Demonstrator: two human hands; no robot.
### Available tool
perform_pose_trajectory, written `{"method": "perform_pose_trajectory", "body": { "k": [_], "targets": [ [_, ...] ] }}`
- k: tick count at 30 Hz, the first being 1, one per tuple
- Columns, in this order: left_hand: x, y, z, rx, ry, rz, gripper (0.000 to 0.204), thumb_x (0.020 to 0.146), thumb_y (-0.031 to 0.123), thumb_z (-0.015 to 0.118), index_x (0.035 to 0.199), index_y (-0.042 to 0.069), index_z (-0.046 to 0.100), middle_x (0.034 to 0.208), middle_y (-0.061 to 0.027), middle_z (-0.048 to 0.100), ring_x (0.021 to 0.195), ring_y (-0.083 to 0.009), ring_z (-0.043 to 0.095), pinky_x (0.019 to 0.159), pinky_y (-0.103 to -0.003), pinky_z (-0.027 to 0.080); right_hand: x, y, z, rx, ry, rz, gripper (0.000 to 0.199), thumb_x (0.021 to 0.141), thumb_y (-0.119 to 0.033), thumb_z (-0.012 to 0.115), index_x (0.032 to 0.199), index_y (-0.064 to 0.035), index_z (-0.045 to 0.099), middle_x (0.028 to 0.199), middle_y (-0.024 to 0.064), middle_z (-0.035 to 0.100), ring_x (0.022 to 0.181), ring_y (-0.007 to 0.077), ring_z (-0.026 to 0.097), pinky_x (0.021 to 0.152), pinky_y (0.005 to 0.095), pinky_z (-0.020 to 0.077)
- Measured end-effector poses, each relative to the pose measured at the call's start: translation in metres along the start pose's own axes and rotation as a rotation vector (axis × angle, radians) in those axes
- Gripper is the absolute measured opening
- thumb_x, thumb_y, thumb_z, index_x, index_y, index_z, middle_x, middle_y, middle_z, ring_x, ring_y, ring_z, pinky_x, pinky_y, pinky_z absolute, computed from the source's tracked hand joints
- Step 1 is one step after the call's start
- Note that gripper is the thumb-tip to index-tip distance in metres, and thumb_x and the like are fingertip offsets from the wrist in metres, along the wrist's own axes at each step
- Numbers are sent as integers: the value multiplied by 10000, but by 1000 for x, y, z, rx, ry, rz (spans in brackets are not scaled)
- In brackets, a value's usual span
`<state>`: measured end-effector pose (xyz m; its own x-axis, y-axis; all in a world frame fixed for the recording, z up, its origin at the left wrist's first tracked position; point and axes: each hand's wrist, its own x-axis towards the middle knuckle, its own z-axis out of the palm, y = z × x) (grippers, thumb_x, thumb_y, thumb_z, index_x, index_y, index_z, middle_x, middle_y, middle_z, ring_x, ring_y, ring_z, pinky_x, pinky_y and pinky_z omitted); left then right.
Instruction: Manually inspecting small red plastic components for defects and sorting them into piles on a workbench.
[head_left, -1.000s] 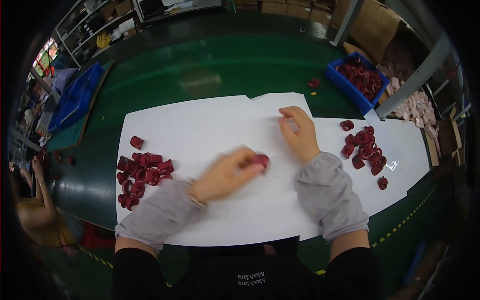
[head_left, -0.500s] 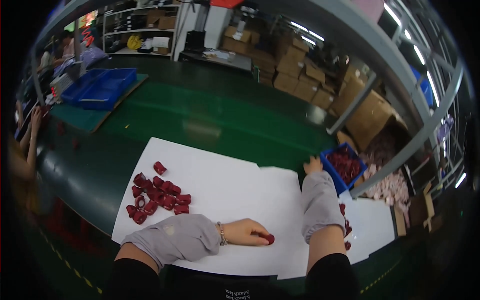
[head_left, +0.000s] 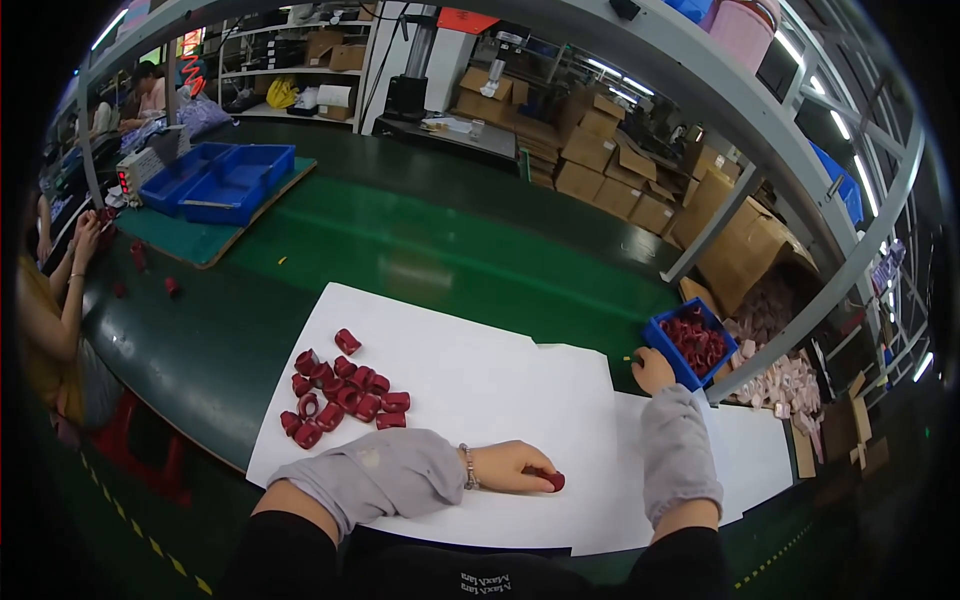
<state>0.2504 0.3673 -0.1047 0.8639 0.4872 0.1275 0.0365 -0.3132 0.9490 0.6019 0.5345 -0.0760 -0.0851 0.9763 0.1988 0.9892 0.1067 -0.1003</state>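
On the white sheet (head_left: 500,390) in front of me, my left hand (head_left: 515,466) is closed around a dark red ring-shaped part (head_left: 557,482), gripped at the fingertips. Several similar red ring parts (head_left: 348,398) lie in a loose group to its left, beyond my forearm. My right hand (head_left: 654,370) is stretched forward, close by the near left side of a blue bin (head_left: 652,332). Its fingers are curled in, and whatever they may hold is hidden. Inside the bin is a heap of dark red parts (head_left: 697,340). A small yellow piece (head_left: 627,359) lies by the fingertips.
Pale pink parts (head_left: 785,375) are piled right of the bin, behind a grey metal post (head_left: 775,335). Blue trays (head_left: 240,185) stand far left on the green table (head_left: 400,230). A co-worker's hands (head_left: 88,235) are at the left edge. Cardboard boxes (head_left: 600,150) fill the back.
The whole view has shifted slightly. My right hand has drawn back toward me along the bin's left side, and the small yellow piece now shows. My left hand keeps hold of its red ring part.
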Motion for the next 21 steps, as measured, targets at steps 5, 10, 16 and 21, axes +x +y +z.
{"method": "perform_pose_trajectory", "body": {
  "k": [5, 10, 16, 21],
  "targets": [
    [-8, 1, -1, 36, 52, 9, 306, 869, 262, 633, 1034, 5, 642, 962, -131, 665, 868, -204, 629, 775, -298, 483, -74, -20, -19, -22, -191, 19, 307, 741, -153, 639, 1044, -105, 629, 1029, 131, 605, 979, 333, 576, 820, 423, 464],
    [-2, 4, 1, -149, 55, -103, 298, 876, 224, 643, 1089, 15, 631, 982, -64, 657, 899, -111, 575, 814, -264, 460, -111, -33, -36, -219, 216, -260, 305, 746, -144, 656, 1038, -61, 622, 1114, 148, 575, 1074, 344, 516, 903, 433, 417],
    [-3, 2, 2, -306, 197, -132, 305, 912, 263, 587, 1118, 39, 607, 968, -15, 633, 859, -73, 557, 781, -230, 452, -116, -135, -9, 705, 58, -398, 249, 867, -167, 585, 1087, -52, 597, 1099, 121, 595, 996, 251, 555, 838, 358, 447],
    [-4, 0, 5, -618, 560, -123, 275, 968, 277, 494, 1124, 60, 557, 953, 2, 599, 807, -57, 541, 729, -212, 455, -127, -204, 2, 1698, -401, -52, 323, 980, -273, 412, 1152, -44, 560, 1085, 78, 598, 948, 162, 552, 795, 279, 453]
  ]
}}
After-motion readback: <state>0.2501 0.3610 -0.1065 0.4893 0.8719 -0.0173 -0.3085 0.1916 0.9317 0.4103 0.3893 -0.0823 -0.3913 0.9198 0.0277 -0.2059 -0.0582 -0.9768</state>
